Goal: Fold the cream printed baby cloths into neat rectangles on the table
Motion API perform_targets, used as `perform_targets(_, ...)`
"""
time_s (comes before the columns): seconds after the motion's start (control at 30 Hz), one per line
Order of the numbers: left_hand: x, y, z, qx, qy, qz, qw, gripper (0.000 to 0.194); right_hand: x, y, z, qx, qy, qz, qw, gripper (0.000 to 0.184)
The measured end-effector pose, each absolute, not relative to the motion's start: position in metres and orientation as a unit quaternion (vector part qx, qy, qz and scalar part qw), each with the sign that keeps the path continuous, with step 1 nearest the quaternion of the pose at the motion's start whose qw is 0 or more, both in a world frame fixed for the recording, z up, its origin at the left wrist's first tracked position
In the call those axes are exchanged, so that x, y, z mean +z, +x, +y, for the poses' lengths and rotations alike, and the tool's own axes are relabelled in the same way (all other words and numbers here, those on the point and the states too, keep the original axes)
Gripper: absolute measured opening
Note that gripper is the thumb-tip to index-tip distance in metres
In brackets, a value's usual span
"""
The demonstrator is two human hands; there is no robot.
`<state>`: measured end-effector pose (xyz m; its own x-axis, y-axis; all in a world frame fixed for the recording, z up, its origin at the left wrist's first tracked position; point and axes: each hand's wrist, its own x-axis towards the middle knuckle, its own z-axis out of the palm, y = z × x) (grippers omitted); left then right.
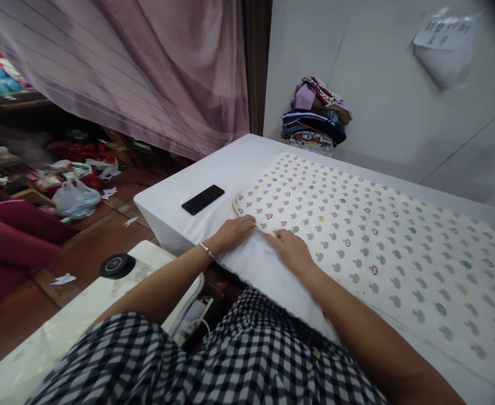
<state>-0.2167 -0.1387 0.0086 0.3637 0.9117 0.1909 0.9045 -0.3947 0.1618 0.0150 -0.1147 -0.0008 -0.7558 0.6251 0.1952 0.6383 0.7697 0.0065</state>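
A white cloth [344, 225] printed with grey shapes and small coloured mushroom-like figures lies flat on a white-covered table. Along its near left edge runs a cream border strip [234, 203] that curves round the corner. My left hand [235, 232], with a bracelet at the wrist, pinches this edge just below the curve. A short way to the right, my right hand [292, 251] has its bent fingers on the same edge, thumb toward the left hand. Between the hands a bit of the edge shows. The undersides of both hands are hidden.
A black phone [203, 199] rests on the white table [169, 194], left of the cloth. Folded clothes [315, 121] are piled by the wall. To my left stand a cream machine table [146, 256] with a round black object [117, 265] and a pink chair [15, 242]. A pink curtain [180, 67] hangs behind.
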Motion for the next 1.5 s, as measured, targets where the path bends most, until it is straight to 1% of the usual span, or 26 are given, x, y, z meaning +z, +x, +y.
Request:
perform_targets(0.17,0.011,-0.215,-0.139,0.12,0.827,0.55,0.01,0.021,0.0,0.014,-0.114,-0.04,-0.351,-0.932,0.085,0.041)
perform_targets(0.5,0.011,-0.216,-0.141,0.131,0.831,0.54,0.008,0.026,-0.001,0.011,-0.115,-0.064,-0.384,-0.918,0.082,0.022)
perform_targets(0.73,0.011,-0.217,-0.146,0.133,0.837,0.531,0.005,0.023,-0.001,0.009,-0.12,-0.058,-0.36,-0.926,0.1,0.024)
perform_targets(0.9,0.014,-0.213,-0.151,0.108,0.821,0.561,0.0,0.027,-0.002,0.007,-0.123,-0.065,-0.349,-0.929,0.1,0.025)
perform_targets(1.17,0.019,-0.213,-0.154,0.081,0.829,0.554,-0.008,0.027,-0.01,0.006,-0.124,-0.072,-0.335,-0.935,0.095,0.017)
perform_targets(1.33,0.016,-0.214,-0.152,0.071,0.816,0.574,-0.01,0.021,-0.012,0.005,-0.123,-0.064,-0.329,-0.937,0.095,0.013)
perform_targets(1.4,0.015,-0.215,-0.15,0.077,0.809,0.583,-0.008,0.019,-0.012,0.005,-0.123,-0.065,-0.328,-0.938,0.095,0.015)
perform_targets(1.5,0.014,-0.217,-0.146,0.08,0.8,0.594,-0.017,0.025,-0.013,0.005,-0.123,-0.067,-0.327,-0.938,0.095,0.025)
